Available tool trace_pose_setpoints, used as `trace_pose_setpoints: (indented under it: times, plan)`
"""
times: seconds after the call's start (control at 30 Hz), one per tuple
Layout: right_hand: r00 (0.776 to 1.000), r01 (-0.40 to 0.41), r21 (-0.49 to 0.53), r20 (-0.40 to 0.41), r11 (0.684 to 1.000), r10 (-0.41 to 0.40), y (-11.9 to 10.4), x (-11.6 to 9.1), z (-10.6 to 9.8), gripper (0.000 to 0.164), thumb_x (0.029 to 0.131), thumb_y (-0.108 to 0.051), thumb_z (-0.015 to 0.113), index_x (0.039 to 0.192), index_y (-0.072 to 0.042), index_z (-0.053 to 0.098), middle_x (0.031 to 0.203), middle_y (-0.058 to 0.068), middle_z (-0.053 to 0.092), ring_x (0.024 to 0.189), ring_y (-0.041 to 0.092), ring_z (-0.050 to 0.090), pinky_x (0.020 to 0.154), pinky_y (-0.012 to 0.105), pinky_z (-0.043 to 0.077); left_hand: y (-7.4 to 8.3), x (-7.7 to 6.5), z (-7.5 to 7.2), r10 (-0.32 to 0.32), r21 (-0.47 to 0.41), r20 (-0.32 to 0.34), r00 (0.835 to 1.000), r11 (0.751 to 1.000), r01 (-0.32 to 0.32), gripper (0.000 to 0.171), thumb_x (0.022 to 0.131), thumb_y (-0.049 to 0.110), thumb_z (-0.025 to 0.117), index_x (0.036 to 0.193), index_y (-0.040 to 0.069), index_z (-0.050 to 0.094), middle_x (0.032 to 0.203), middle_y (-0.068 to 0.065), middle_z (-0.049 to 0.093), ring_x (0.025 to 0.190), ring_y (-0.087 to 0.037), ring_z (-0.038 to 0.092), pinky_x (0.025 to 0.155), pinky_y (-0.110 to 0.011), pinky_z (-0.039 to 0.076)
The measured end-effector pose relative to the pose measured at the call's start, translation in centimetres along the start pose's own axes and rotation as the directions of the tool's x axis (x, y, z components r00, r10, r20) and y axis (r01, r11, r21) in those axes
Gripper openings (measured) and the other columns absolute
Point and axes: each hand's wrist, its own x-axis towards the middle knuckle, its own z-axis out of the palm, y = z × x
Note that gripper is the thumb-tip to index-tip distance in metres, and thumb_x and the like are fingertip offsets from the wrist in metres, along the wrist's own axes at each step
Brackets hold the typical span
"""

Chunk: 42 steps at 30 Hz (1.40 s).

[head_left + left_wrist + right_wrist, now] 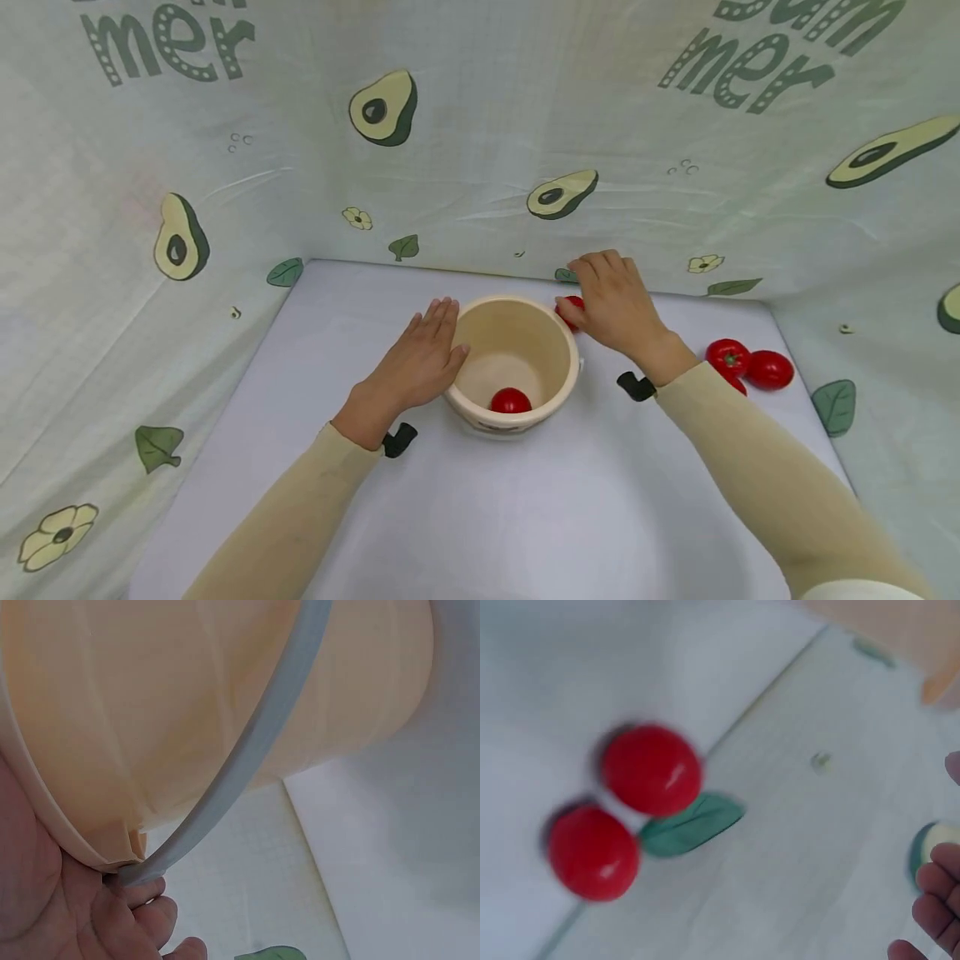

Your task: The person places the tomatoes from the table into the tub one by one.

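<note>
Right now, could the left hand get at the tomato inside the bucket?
Probably yes: the bucket is open on top, nothing covers the tomato, and the left hand is right at its edge, though it would likely need to reach over and down.

Bucket: was cream; its handle was grey.
Tomatoes: were red, at the bucket's two, three and six o'clock.
Table: was white.
Cloth: was pale, printed with yellow-and-green avocados and, at ten and two o'clock, dotted green lettering.
Sleeves: were beige.
</note>
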Motion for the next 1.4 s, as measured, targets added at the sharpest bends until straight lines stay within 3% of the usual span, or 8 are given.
trace_pose_setpoints:
  times: [0.13,0.33,0.53,0.83,1.13,1.3,1.4]
  plan:
    - [0.991,-0.053,-0.092,0.12,0.994,0.064,2.7,-0.8,1.0,0.057,0.094,-0.035,0.076,0.126,0.01,0.061,0.126,0.028,0.064,0.117,0.045,0.055,0.093,0.06,0.047,-0.1,0.0,-0.1,0.01,-0.01,-0.01,1.0,1.0,-0.01,0.073,0.114,0.041,0.035,0.167,-0.002,0.011,0.176,-0.019,0.011,0.165,-0.032,0.006,0.134,-0.05,0.012]
    - [0.936,-0.078,-0.17,0.326,0.982,0.131,4.6,-2.1,4.8,0.074,0.092,-0.051,0.078,0.13,0.009,0.058,0.133,0.028,0.06,0.126,0.045,0.051,0.102,0.063,0.047,-0.2,0.0,0.0,0.008,0.002,-0.005,1.0,1.0,-0.008,0.074,0.114,0.041,0.035,0.168,-0.002,0.009,0.177,-0.019,0.011,0.165,-0.032,0.005,0.134,-0.049,0.012]
    - [0.903,-0.104,-0.183,0.395,0.978,0.17,5.2,-2.8,7.2,0.082,0.09,-0.061,0.075,0.129,0.008,0.057,0.132,0.027,0.06,0.125,0.044,0.051,0.101,0.063,0.046,-0.1,0.0,0.0,-0.007,0.008,0.003,1.0,1.0,0.007,0.074,0.114,0.042,0.035,0.168,-0.001,0.008,0.177,-0.017,0.009,0.165,-0.03,0.003,0.134,-0.047,0.01]
    - [0.859,-0.162,-0.186,0.458,0.969,0.231,5.5,-2.9,8.8,0.081,0.094,-0.064,0.068,0.128,0.01,0.058,0.128,0.027,0.059,0.121,0.044,0.048,0.098,0.063,0.044,-0.1,-0.1,0.1,0.002,0.012,-0.002,1.0,1.0,-0.002,0.074,0.114,0.041,0.037,0.168,-0.002,0.01,0.177,-0.018,0.01,0.165,-0.031,0.005,0.133,-0.048,0.013]
    - [0.874,-0.205,-0.157,0.415,0.966,0.253,5.2,-3.0,9.9,0.071,0.094,-0.056,0.068,0.118,0.009,0.059,0.115,0.025,0.059,0.115,0.043,0.047,0.099,0.06,0.041,-0.1,-0.1,0.1,0.01,0.016,-0.008,1.0,1.0,-0.01,0.074,0.113,0.04,0.038,0.167,-0.003,0.011,0.177,-0.018,0.012,0.165,-0.031,0.006,0.133,-0.048,0.014]
    - [0.882,-0.234,-0.184,0.374,0.955,0.288,5.0,-3.1,9.4,0.08,0.091,-0.061,0.069,0.121,0.012,0.054,0.113,0.026,0.056,0.112,0.043,0.047,0.096,0.059,0.042,-0.2,-0.1,0.2,0.019,0.005,-0.009,1.0,1.0,-0.019,0.073,0.114,0.04,0.037,0.167,-0.003,0.012,0.176,-0.019,0.012,0.165,-0.032,0.007,0.133,-0.048,0.015]
    - [0.904,-0.204,-0.221,0.331,0.954,0.27,4.9,-2.8,8.7,0.086,0.088,-0.067,0.07,0.119,0.012,0.053,0.11,0.026,0.055,0.109,0.042,0.048,0.092,0.057,0.044,-0.2,-0.1,0.2,0.018,0.009,-0.018,1.0,1.0,-0.018,0.074,0.113,0.04,0.037,0.167,-0.004,0.012,0.176,-0.02,0.013,0.165,-0.032,0.007,0.133,-0.049,0.016]
